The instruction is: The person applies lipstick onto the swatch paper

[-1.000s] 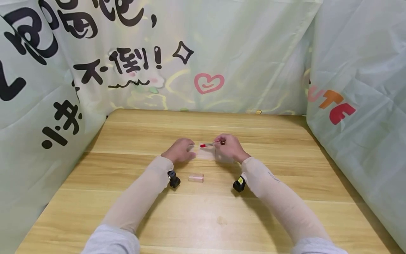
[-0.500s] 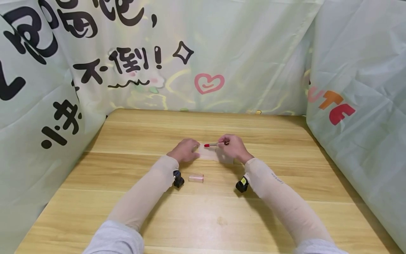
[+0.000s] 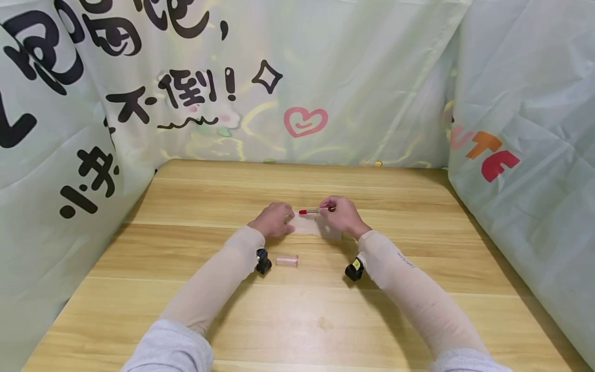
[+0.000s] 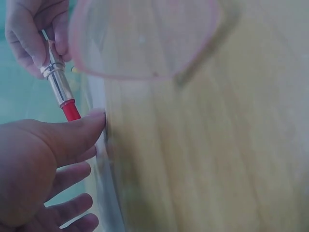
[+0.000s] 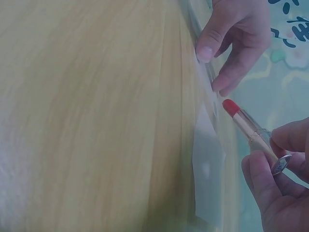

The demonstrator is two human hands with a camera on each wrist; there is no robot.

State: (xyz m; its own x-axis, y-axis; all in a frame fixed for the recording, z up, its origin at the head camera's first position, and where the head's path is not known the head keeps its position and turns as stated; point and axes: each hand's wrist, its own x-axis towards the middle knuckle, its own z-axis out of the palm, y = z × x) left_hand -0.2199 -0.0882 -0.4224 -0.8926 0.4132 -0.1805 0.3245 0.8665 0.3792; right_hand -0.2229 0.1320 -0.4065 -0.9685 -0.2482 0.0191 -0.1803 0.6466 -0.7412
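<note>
My right hand pinches a lipstick by its base, the red tip pointing left toward my other hand. Beneath it a small white sheet of paper lies on the table, partly covered by the right hand. My left hand rests at the left end of the sheet, thumb and fingertips right at its edge, the other fingers loosely bent. In the left wrist view the lipstick's red end overlaps the left thumb. A clear pinkish lipstick cap lies on its side nearer to me, between the forearms.
The wooden table spreads around both hands. A pale printed cloth hangs along the back and both sides. Each wrist carries a small black camera strapped on its inner side.
Over the last second my left hand has slid right to the sheet's left end. The right hand has shifted slightly right with the lipstick. Since half a second ago, almost nothing has moved.
</note>
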